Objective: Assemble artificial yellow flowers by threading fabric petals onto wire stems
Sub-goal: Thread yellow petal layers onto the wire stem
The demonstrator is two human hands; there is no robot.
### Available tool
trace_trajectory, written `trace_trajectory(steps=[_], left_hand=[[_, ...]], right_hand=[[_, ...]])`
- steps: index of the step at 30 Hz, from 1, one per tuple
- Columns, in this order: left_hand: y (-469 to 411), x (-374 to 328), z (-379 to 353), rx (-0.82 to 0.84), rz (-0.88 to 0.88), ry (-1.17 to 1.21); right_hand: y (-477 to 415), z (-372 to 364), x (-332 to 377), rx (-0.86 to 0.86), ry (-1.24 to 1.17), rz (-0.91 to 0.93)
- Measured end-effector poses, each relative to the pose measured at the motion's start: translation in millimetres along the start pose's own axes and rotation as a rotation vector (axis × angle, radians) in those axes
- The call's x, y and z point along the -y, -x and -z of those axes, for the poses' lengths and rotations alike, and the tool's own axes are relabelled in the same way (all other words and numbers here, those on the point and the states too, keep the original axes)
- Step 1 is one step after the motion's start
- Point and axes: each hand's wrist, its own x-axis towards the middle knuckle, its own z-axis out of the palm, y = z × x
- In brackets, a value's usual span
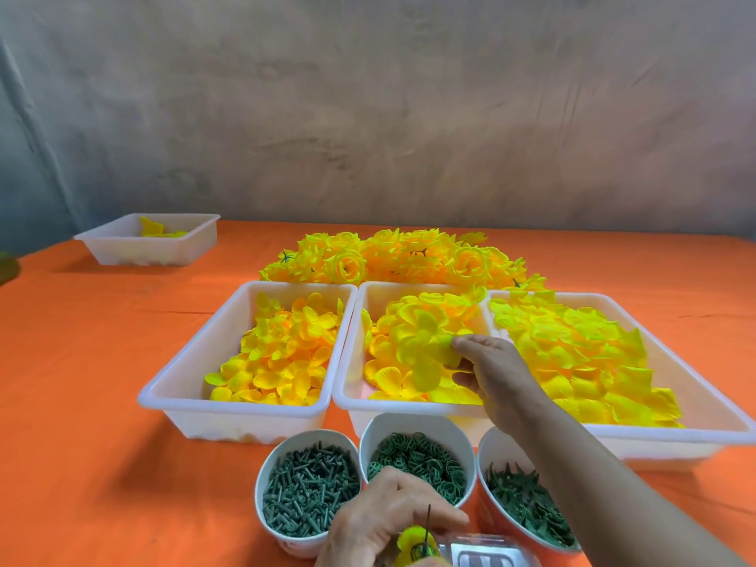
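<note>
Petals first: my right hand (495,374) is over the middle tray (347,386), its fingers (464,343) pinched on the edge of one large yellow petal layer (423,349), which seems raised above the heap beneath it. My left hand (380,521) sits low at the near edge of the orange bench (102,403). Its fingers are curled round a wire stem (428,519) that points up, with a small yellow bud (409,540) already at its base.

To do this well, I judge I should first check that only one layer has come away, since these fabric pieces cling and a second could ride along. Then I'd bring the layer to the wire rather than the wire to the tray. I'd find the centre hole and hold the stem upright and steady, so the tip passes through without snagging the fabric. Whether that hole is open I cannot tell from here. The cup of green rings (417,460) stands just beyond my left hand, handy for afterwards.
</note>
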Motion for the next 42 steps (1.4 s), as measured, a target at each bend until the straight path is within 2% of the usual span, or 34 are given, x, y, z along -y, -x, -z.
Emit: trace_trajectory(steps=[1,3,4,6,9,13,17,22,25,34,38,42], left_hand=[[1.3,-1.0,1.7,-0.069,0.011,0.076],[4.7,-6.4,7.5,-0.222,-0.018,0.064],[5.0,-9.0,7.3,-0.328,-0.006,0.153],[5.8,-10.6,15.2,-0.443,0.045,0.419],[-13.3,-14.5,36.1,-0.582,0.189,0.483],[-50.5,-10.5,49.1,-0.565,0.362,0.469],[-94.2,-7.5,53.8,-0.475,0.482,0.417],[-125.9,-1.5,54.3,-0.361,0.65,0.613],[-133.8,7.4,52.9,-0.369,0.626,0.648],[-132.5,30.3,51.1,-0.479,0.513,0.487],[-131.0,31.7,48.8,-0.476,0.482,0.425],[-128.9,25.9,51.2,-0.486,0.491,0.488]], right_hand=[[-0.7,1.5,0.0,0.005,-0.034,-0.006],[2.4,3.0,2.6,0.033,-0.097,-0.002],[3.5,4.1,3.6,0.048,-0.13,-0.005],[4.4,6.7,3.0,0.082,-0.166,0.001],[5.1,8.2,0.4,0.13,-0.173,0.03],[6.5,7.6,0.7,0.161,-0.22,0.037],[5.7,9.9,-1.2,0.201,-0.249,0.065],[5.4,10.3,-3.4,0.229,-0.2,0.082],[3.3,9.5,-5.0,0.21,-0.173,0.086],[1.8,7.1,-6.8,0.21,-0.059,0.099],[4.8,5.0,-5.1,0.149,-0.028,0.113],[8.0,3.9,-2.4,0.134,-0.029,0.101]])
